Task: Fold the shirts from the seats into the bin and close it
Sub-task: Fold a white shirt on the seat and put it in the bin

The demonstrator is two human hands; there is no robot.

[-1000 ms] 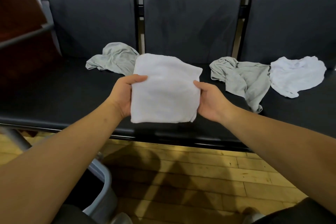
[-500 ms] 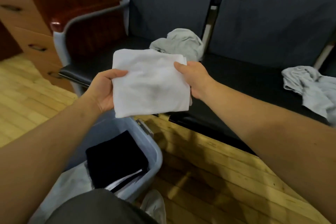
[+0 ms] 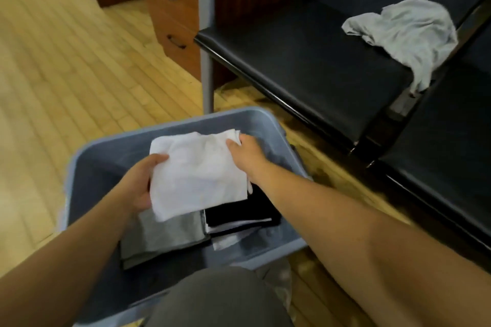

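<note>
Fingers of both hands are hidden beneath the folded white shirt point(image 3: 199, 178); only the thumb of the left hand point(image 3: 138, 186) and the thumb and back of the right hand point(image 3: 245, 152) show. The shirt and forearms cover parts of a folded grey shirt point(image 3: 164, 236) and a folded black shirt point(image 3: 239, 210) inside the bin point(image 3: 172, 127). A grey-clad knee point(image 3: 220, 300) blocks the bin's near rim. The far-right seat point(image 3: 438, 154) and the drawer unit point(image 3: 170, 8) are cut off by the frame edges.
</note>
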